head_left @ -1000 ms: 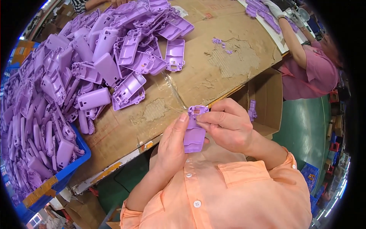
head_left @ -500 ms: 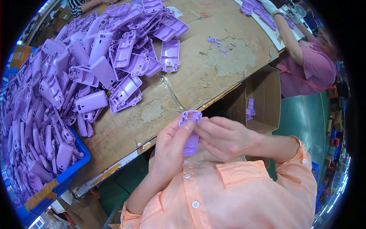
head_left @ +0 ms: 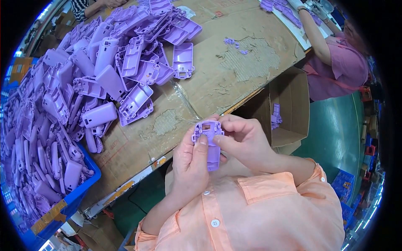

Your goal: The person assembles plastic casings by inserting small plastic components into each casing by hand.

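Close in front of my chest, a purple plastic back cover [head_left: 213, 161] is held upright with its ribbed inner side and cut-out end showing. My left hand [head_left: 190, 161] is closed round its left side, the thumb pressing on the inner face just below the square opening. On the other side my right hand [head_left: 247, 140] pinches the cover's right edge near the cut-out end, thumb in front and fingers curled behind. Some fingertips are hidden behind the cover.
A large heap of similar purple covers [head_left: 109, 79] fills the table's left and spills into a blue crate [head_left: 90, 173]. Small purple bits [head_left: 236, 45] lie on the cardboard tabletop [head_left: 201, 83]. An open cardboard box [head_left: 293, 108] holds purple scraps. A person in pink [head_left: 335, 71] works at right.
The right hand's thumb has come onto the cover's right edge, its fingers opening out from a tighter bunch. More of the cover's inner face now shows. My left hand keeps its hold.
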Demonstrator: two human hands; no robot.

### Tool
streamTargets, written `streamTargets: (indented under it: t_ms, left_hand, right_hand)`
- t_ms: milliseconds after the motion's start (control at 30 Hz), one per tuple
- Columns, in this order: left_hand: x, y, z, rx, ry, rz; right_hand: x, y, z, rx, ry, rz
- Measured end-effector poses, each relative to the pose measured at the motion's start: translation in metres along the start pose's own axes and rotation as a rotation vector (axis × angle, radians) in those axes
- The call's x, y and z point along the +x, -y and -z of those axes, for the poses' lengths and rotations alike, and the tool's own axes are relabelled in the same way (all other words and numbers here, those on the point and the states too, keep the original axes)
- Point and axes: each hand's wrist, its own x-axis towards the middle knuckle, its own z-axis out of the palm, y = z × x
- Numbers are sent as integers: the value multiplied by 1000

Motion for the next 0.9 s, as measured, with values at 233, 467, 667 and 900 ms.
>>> streamTargets:
  t_ms: [233, 467, 667, 900]
  left_hand:
    - [-1, 3, 3, 83, -2, -47]
    - [-1, 4, 1, 46, -9, -63]
    - [-3, 8, 4, 64, -7, -69]
    - [-4, 6, 4, 182, -15, -117]
  right_hand:
    - [4, -3, -3, 205, 42, -248]
    - [4, -10, -4, 232, 43, -253]
    - [4, -15, -6, 202, 34, -241]
    - [3, -17, -12, 220, -25, -190]
